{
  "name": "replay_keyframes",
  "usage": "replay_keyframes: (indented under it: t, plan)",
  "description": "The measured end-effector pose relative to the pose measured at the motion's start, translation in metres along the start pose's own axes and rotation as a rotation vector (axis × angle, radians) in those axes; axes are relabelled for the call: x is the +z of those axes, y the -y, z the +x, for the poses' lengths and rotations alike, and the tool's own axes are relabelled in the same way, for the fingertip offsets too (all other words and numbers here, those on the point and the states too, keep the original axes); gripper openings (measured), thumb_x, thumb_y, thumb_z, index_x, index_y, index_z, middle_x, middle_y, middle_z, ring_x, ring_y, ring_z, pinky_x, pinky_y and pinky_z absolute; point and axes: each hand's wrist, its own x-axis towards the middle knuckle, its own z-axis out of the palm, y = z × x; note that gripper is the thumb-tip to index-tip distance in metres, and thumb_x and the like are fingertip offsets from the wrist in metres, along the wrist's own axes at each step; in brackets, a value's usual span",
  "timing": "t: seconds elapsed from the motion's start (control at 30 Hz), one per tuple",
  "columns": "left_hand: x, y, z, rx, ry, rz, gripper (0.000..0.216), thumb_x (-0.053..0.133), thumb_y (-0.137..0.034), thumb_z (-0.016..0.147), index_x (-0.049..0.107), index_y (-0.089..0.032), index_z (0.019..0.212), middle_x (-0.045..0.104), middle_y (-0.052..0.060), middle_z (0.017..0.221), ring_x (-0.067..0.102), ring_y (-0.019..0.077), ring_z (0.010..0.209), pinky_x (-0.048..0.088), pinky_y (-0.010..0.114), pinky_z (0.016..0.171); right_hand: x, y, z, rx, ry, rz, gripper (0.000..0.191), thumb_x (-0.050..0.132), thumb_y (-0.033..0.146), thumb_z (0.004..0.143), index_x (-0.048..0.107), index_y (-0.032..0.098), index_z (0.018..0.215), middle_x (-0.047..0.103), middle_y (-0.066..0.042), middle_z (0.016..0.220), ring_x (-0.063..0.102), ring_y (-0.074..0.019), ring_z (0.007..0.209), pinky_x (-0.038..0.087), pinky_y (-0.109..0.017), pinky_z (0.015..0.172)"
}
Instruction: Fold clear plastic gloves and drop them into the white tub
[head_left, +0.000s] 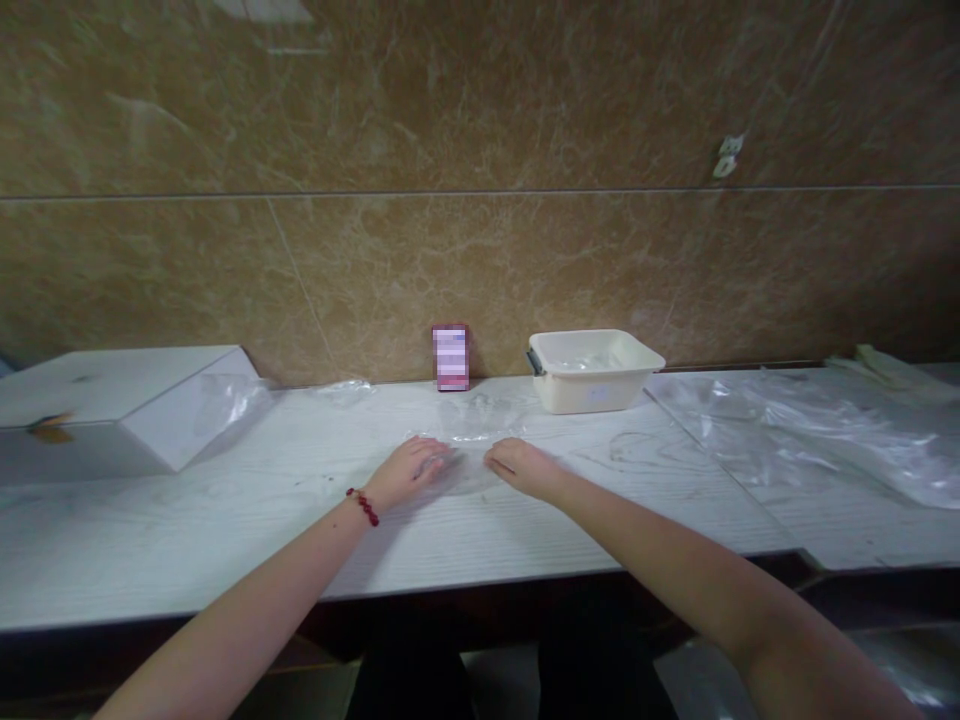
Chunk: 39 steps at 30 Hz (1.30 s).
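Observation:
A thin clear plastic bag [466, 468] lies on the white wood-grain table in front of me. At its left side, my left hand [409, 470], with a red bead bracelet at the wrist, has its fingers curled on the film. From the right, my right hand [523, 468] pinches the bag with fingers held together. A gap of film shows between the two hands. The plastic's see-through edges are hard to trace, and its far part stretches toward the wall.
A phone [451, 358] leans upright against the brown marble wall. Right of it stands a cream plastic bin [596, 388] with clear plastic inside. A white box [90, 415] sits at the left. Crumpled plastic sheeting [825, 440] spreads over the right side of the table [225, 550].

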Motion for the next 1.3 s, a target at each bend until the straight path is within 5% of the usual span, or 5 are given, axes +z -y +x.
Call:
replay_keyframes:
  t: [0.47,0.63,0.8,1.07,1.3]
  plan:
    - [0.012,-0.015,-0.015,-0.223,0.204,0.197,0.054,0.024,-0.051,0.08,0.032,-0.022,0.125,0.025,0.01,0.135,0.018,0.0267,0.123,0.013,0.052,0.095,-0.056,-0.013,0.003,0.063,0.316,0.134,0.034,0.043,0.043,0.076,0.058,0.023,0.099,0.06,-0.005,0.101,0.053,-0.0182,0.094,0.036,-0.033,0.084]
    - [0.018,-0.044,0.008,-0.215,0.126,0.164,0.05,0.022,-0.043,0.083,0.032,-0.017,0.125,0.031,0.011,0.131,0.021,0.024,0.122,0.017,0.046,0.097,-0.022,-0.015,0.047,0.139,0.031,0.116,0.034,0.028,0.028,0.085,0.055,0.017,0.103,0.058,-0.006,0.104,0.051,-0.0148,0.097,0.037,-0.028,0.084]
    - [0.033,-0.057,0.011,-0.168,0.235,0.154,0.063,0.021,-0.054,0.079,0.022,-0.017,0.13,0.02,0.014,0.136,0.014,0.0305,0.123,0.01,0.055,0.094,0.026,-0.023,0.059,0.016,0.223,-0.014,0.037,0.03,0.03,0.085,0.043,0.021,0.118,0.039,-0.006,0.127,0.031,-0.0182,0.118,0.023,-0.039,0.096]
    - [0.027,-0.055,0.0,-0.145,0.276,0.119,0.067,0.021,-0.062,0.074,0.019,-0.026,0.131,0.013,0.011,0.138,0.008,0.0326,0.124,0.005,0.062,0.089,0.017,-0.077,0.06,0.107,0.326,-0.174,0.051,0.026,0.051,0.081,0.025,0.031,0.128,0.017,-0.004,0.137,0.013,-0.0229,0.125,0.008,-0.048,0.098]
    - [0.024,-0.032,0.015,-0.217,0.143,0.122,0.054,0.02,-0.046,0.082,0.026,-0.018,0.128,0.027,0.01,0.134,0.019,0.024,0.123,0.014,0.047,0.097,0.027,-0.072,0.08,0.178,0.1,-0.137,0.045,0.024,0.032,0.085,0.028,0.015,0.127,0.03,-0.01,0.132,0.021,-0.0177,0.122,0.016,-0.038,0.099]
